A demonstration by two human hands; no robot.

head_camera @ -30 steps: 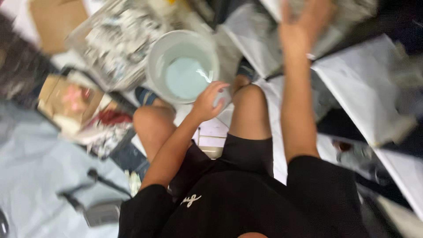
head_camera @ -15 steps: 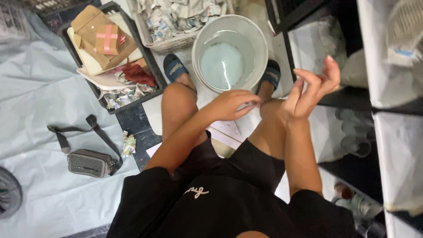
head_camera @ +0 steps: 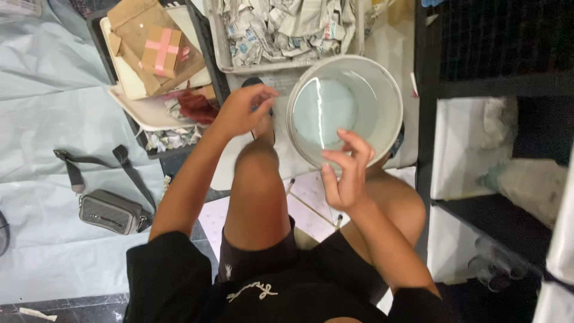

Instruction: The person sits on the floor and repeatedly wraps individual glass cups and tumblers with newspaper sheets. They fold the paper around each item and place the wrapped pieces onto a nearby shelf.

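Right hand [head_camera: 347,174] sits at centre frame, fingers loosely curled and open, fingertips at the near rim of the white bucket [head_camera: 391,96]; it grips nothing that I can see, maybe just touching the rim. Left hand [head_camera: 242,109] is up and left of the bucket, fingers bent over a dark slipper [head_camera: 258,90] by the foot; cannot tell if it pinches anything, the palm side is hidden. The bucket stands on the floor between the person's knees, upper centre of the frame, with pale water in it. To work at the bucket well, I judge a steady hold on the rim with one hand and slow moves are best, so the water does not slop onto the paper nearby. A basket of torn newspaper [head_camera: 287,27] lies just above the bucket, a dark tray with cardboard boxes [head_camera: 152,51] at upper left, a grey shoulder bag [head_camera: 110,210] on the pale sheet [head_camera: 36,119] at left, and black shelving [head_camera: 478,90] at right. Shelf contents are blurred, the lower right is dim, and the bucket's bottom is hard to read under glare.
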